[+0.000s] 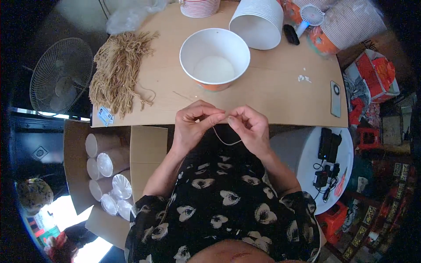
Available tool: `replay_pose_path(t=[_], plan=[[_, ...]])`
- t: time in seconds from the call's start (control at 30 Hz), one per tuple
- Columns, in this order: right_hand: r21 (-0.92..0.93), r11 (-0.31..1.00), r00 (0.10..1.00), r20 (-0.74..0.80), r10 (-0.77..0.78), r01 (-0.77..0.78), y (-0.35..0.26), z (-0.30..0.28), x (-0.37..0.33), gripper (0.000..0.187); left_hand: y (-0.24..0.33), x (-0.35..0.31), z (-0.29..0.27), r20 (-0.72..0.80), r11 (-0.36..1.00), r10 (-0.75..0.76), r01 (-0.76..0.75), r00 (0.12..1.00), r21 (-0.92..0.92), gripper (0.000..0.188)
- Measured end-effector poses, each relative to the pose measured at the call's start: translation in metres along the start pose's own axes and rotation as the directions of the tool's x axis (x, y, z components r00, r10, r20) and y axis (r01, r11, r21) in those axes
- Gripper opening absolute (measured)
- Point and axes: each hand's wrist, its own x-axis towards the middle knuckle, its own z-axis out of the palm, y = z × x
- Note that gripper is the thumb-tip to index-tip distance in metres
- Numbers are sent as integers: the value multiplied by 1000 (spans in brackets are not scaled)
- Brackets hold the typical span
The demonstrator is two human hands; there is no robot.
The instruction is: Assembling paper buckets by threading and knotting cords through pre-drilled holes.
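Note:
Just off the table's near edge, my left hand (197, 122) and my right hand (251, 130) meet fingertip to fingertip. Both are closed in a pinch on a thin pale cord (223, 142), which sags in a loop between them. Its ends are hidden in my fingers. Beyond my hands stands a large white paper bucket (215, 57), upright, its rim toward me; an orange patch shows low on its outside. To the left on the table lies a heap of tan twisted cords (117, 72), some strands trailing toward the middle.
Stacked white buckets (258, 26) lie at the back of the cardboard-topped table (272, 101), near a small handheld fan (311, 16). A phone (335, 100) rests at the right edge. An open carton (149, 144) of wrapped cups stands left; a white round stool (307, 175) with black chargers stands right.

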Motion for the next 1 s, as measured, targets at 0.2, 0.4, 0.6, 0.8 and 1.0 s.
replay_pose_path(t=[0.2, 0.4, 0.6, 0.8, 1.0], plan=[[18, 1000, 1000, -13, -11, 11, -10, -4, -1, 9, 4, 4, -1, 20, 994, 67, -68, 998, 83, 8], [18, 999, 1000, -8, 28, -28, -13, -5, 6, 10, 9, 14, -2, 28, 981, 123, -125, 992, 145, 11], [7, 997, 996, -32, -80, 80, -30, -7, 19, 9, 41, 46, -26, 256, 544, 498, -528, 829, 652, 29], [-153, 919, 891, -232, -392, 364, -29, -1, 40, 9, 43, 80, -53, 372, 341, 411, -518, 832, 784, 27], [-306, 807, 779, -242, -579, 505, -36, 17, 68, 11, 68, 84, -49, 34, 870, 146, -145, 989, 472, 22]])
